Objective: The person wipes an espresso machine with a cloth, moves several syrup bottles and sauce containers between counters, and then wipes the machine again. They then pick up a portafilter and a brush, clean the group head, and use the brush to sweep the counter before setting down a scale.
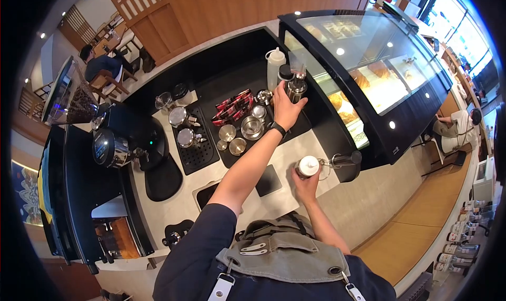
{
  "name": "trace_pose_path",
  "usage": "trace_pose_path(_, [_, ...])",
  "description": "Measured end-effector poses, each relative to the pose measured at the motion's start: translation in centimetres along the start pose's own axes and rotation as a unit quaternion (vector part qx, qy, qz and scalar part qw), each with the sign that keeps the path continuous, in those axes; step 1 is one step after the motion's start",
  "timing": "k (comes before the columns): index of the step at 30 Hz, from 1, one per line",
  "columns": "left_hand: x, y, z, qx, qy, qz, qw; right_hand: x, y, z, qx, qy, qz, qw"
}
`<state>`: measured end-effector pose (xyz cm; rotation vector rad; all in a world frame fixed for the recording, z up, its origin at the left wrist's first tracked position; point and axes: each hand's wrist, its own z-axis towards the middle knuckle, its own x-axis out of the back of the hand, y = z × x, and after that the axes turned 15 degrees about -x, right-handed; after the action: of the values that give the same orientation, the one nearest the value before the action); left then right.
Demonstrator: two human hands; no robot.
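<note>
My left hand (287, 110) reaches to the back of the counter, its fingers around a shiny dark metal canister (298, 85). Just left of that canister stand a black-lidded container (285, 73) and a clear squeeze bottle (274, 64) with a pale nozzle. Nearer my body, my right hand (305, 189) holds a bottle with a white cap (309, 165), seen from above; its lower part is mostly hidden. Beside that bottle lies a metal tool with a dark handle (345, 160). Metal cups (252, 127) and red-and-black packets (232, 107) sit left of my left hand.
A glass pastry case (369, 80) bounds the counter on the right. On the left stand a coffee grinder (121, 137) with a bean hopper and a black drip tray (197, 153) with metal pitchers (186, 137). One person (100, 64) sits beyond the counter, another (457, 132) at far right.
</note>
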<state>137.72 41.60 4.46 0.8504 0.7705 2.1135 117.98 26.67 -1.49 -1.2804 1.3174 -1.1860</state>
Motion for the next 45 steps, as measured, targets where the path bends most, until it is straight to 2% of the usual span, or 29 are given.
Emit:
trace_pose_path(6, [-2.8, 0.2, 0.5, 0.025, 0.033, 0.073, 0.996, 0.7, 0.5, 0.2, 0.003, 0.007, -0.036, 0.999])
trace_pose_path(11, [-1.8, -0.4, -0.2, -0.014, 0.042, 0.040, 0.998, 1.1, 1.1, 0.2, -0.007, -0.005, -0.034, 0.999])
trace_pose_path(14, [-1.2, -0.3, -1.1, 0.000, 0.053, 0.005, 0.999, 1.1, 1.2, 0.1, -0.039, -0.018, -0.015, 0.999])
trace_pose_path(19, [0.5, 0.8, -3.0, -0.009, 0.088, -0.021, 0.996, 1.1, 0.9, 0.1, -0.024, -0.013, -0.031, 0.999])
trace_pose_path(22, [1.4, 0.8, -3.9, 0.015, 0.081, -0.037, 0.996, 1.2, 0.4, 0.0, -0.024, -0.020, -0.037, 0.999])
trace_pose_path(23, [1.4, 0.2, -4.2, -0.005, 0.088, -0.036, 0.995, 1.3, 0.8, 0.2, -0.013, -0.019, -0.050, 0.998])
trace_pose_path(29, [2.5, 0.5, -5.5, 0.023, 0.127, -0.173, 0.977, 1.3, 1.6, 0.5, -0.012, -0.003, -0.062, 0.998])
trace_pose_path(31, [3.3, 2.2, -5.4, 0.040, 0.155, -0.251, 0.955, 1.6, 2.4, 0.6, -0.019, -0.014, -0.076, 0.997])
trace_pose_path(34, [5.2, 3.5, -5.8, 0.007, 0.160, -0.195, 0.968, 1.7, 3.6, 0.9, -0.005, -0.012, -0.087, 0.996])
trace_pose_path(35, [6.1, 3.3, -6.1, 0.010, 0.144, -0.218, 0.965, 1.8, 3.7, 0.8, -0.001, -0.016, -0.072, 0.997])
trace_pose_path(36, [7.2, 6.2, -5.8, 0.019, 0.186, -0.288, 0.939, 1.7, 3.4, 0.8, 0.004, -0.019, -0.058, 0.998])
trace_pose_path(38, [10.0, 5.8, -6.6, 0.025, 0.150, -0.189, 0.970, 1.4, 3.2, 0.8, 0.000, -0.031, -0.027, 0.999])
trace_pose_path(40, [13.9, 8.0, -6.8, 0.035, 0.090, -0.150, 0.984, 1.1, 3.8, 1.0, -0.016, -0.027, 0.011, 0.999])
trace_pose_path(41, [15.0, 8.8, -7.1, 0.021, 0.098, -0.139, 0.985, 1.1, 4.2, 0.9, -0.001, -0.006, -0.038, 0.999])
trace_pose_path(42, [16.2, 9.2, -7.4, 0.006, 0.100, -0.133, 0.986, 1.0, 5.0, 0.6, -0.004, -0.009, -0.030, 1.000])
trace_pose_path(43, [17.8, 8.7, -7.7, 0.028, 0.095, -0.128, 0.987, 1.6, 1.5, -0.9, -0.034, -0.055, 0.032, 0.997])
trace_pose_path(44, [19.7, 7.9, -8.1, 0.042, 0.074, -0.149, 0.985, 2.1, 1.6, -1.8, 0.029, -0.042, 0.001, 0.999])
trace_pose_path(45, [20.6, 9.4, -8.0, 0.031, 0.055, -0.245, 0.967, 2.9, -0.8, -3.6, 0.024, -0.045, -0.042, 0.998])
